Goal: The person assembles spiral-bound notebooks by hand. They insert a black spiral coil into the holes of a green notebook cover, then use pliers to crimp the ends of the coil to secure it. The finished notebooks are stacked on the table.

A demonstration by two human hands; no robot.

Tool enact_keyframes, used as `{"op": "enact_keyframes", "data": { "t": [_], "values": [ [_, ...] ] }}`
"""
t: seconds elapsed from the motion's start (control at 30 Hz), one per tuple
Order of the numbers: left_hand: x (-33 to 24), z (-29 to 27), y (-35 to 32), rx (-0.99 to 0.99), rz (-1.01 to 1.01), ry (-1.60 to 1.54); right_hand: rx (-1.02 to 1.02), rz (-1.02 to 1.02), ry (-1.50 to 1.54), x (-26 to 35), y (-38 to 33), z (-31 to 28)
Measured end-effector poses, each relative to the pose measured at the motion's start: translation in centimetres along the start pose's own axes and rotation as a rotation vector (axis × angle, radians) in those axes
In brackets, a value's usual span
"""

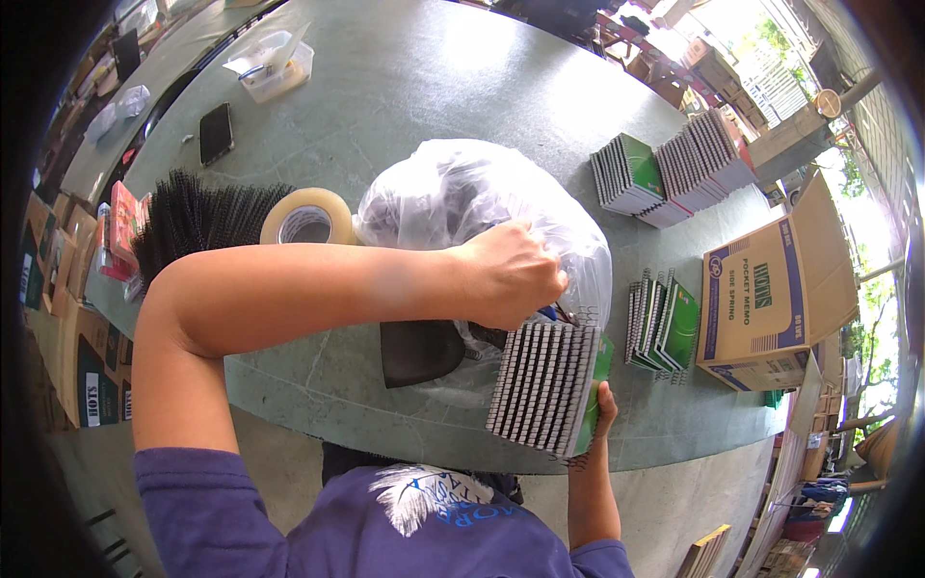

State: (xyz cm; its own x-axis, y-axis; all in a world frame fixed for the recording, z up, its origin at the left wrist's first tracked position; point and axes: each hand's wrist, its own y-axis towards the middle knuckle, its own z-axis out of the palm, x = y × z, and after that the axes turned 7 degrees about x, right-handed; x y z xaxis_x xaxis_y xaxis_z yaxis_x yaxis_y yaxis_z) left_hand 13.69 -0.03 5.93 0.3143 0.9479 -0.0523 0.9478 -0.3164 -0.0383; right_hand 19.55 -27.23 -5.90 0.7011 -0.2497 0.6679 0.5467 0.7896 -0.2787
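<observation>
My left arm reaches across the table, and my left hand [515, 275] is closed around a small blue-handled tool [549, 312]. Most of the tool is hidden by the fist; its metal tip is beside the wire ends at the top of a stack of spiral notebooks [540, 390]. With my right hand [605, 409] I grip that stack from its right side, thumb on the green cover. The stack is tilted, its wire coils facing up and left. Right behind my left hand lies a clear plastic bag [462, 183] with dark contents.
Black wire coils [202, 217], a tape roll [306, 220] and a phone [217, 133] lie left. Behind them is a plastic tub [279, 72]. More notebooks [665, 323] and notebook stacks [626, 173] stand right, by an open carton [761, 299]. A dark rounded piece [419, 353] lies near the bag.
</observation>
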Motion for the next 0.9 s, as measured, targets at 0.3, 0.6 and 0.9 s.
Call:
{"op": "enact_keyframes", "data": {
  "t": [0.3, 0.6, 0.9],
  "values": [
    [0.6, 0.4, -0.6, 0.023, -0.046, -0.025, -0.078, 0.015, -0.019, -0.2, 0.0, -0.5],
    [0.0, 0.4, 0.4, 0.037, -0.008, -0.168, -0.108, 0.046, -0.088, 0.1, -0.2, -0.1],
    [1.2, 0.8, -2.5, 0.329, -0.357, -0.516, -0.053, -0.022, 0.026, -0.3, -0.5, -1.2]
  ]
}}
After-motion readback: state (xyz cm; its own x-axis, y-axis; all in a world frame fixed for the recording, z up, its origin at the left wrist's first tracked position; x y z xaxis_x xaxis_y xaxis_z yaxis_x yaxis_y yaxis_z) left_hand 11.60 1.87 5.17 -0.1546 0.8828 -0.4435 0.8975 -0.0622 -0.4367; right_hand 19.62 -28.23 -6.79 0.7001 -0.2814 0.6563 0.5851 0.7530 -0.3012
